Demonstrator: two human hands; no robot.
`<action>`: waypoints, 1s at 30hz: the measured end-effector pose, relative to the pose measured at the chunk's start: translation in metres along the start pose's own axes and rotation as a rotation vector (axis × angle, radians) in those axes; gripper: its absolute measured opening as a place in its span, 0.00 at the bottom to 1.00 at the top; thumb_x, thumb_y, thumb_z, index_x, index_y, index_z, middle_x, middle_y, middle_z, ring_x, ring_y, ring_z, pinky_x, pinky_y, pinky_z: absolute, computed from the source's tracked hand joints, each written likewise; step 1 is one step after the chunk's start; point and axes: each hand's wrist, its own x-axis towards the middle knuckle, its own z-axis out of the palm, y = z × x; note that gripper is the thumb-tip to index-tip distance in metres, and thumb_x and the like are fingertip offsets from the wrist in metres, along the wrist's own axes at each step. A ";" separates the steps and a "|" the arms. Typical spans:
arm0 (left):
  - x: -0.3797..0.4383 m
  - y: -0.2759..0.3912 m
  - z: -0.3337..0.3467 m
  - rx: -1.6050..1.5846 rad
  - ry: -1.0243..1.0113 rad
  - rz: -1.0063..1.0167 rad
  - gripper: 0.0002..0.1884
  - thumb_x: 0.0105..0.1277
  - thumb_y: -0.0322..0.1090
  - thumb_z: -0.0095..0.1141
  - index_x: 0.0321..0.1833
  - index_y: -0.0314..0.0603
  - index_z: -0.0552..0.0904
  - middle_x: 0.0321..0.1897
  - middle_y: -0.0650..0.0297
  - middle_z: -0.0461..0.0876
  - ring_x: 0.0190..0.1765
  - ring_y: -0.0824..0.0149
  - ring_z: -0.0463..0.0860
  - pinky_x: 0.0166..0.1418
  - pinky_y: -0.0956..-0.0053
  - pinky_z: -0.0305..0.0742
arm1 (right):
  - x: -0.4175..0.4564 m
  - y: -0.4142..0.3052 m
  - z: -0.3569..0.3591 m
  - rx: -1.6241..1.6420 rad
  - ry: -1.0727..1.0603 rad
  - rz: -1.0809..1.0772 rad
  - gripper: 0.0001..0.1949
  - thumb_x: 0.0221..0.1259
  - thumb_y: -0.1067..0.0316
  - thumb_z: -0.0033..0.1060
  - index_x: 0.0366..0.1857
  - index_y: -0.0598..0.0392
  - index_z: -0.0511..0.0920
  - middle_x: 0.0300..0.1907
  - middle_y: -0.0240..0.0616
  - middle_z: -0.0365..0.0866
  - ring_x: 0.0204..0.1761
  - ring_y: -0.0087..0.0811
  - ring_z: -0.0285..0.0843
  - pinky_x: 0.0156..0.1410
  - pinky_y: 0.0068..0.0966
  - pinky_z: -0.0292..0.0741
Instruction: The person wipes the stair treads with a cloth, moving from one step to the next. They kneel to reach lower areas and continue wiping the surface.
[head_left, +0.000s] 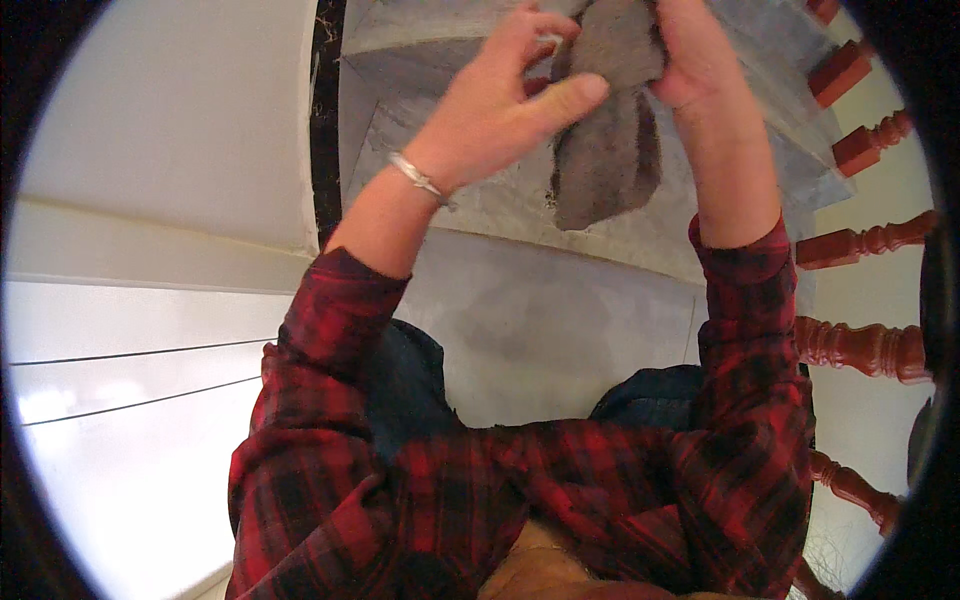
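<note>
A grey-brown cloth (609, 169), folded with dark edges, hangs or lies over a concrete stair step (499, 214) at the top of the view. My left hand (517, 97), with a silvery bracelet at the wrist, has its thumb over the cloth's front and its curled fingers at the left edge. At the cloth's right edge my right hand (690, 56) grips it, its fingers mostly hidden and partly cut off by the frame's top. Whether the cloth's lower end touches the step I cannot tell.
Turned reddish wooden balusters (862, 349) line the stairs on the right. A pale wall (165, 127) with a black strip (328, 112) at its edge stands on the left. A damp-looking dark patch (547, 315) marks the grey surface below the step, between my knees.
</note>
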 end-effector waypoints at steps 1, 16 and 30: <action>0.002 -0.002 0.006 0.048 0.010 -0.018 0.32 0.68 0.35 0.58 0.71 0.38 0.59 0.61 0.53 0.69 0.58 0.63 0.73 0.56 0.69 0.74 | 0.001 0.004 0.000 0.001 -0.072 0.035 0.04 0.62 0.68 0.52 0.32 0.54 0.75 0.29 0.30 0.75 0.31 0.26 0.72 0.37 0.31 0.73; -0.002 0.017 -0.013 -0.649 0.100 -0.028 0.18 0.77 0.40 0.41 0.58 0.34 0.75 0.51 0.58 0.81 0.53 0.63 0.80 0.60 0.67 0.74 | -0.018 0.015 -0.009 -0.096 -0.292 0.095 0.31 0.64 0.46 0.61 0.61 0.59 0.67 0.55 0.38 0.74 0.54 0.31 0.74 0.59 0.30 0.72; -0.017 0.015 -0.062 -0.632 0.475 0.170 0.20 0.78 0.44 0.34 0.57 0.36 0.75 0.54 0.57 0.80 0.55 0.61 0.79 0.62 0.64 0.72 | -0.020 0.028 -0.015 -0.723 -0.077 -0.309 0.30 0.53 0.79 0.56 0.65 0.58 0.65 0.57 0.42 0.74 0.56 0.34 0.73 0.60 0.27 0.70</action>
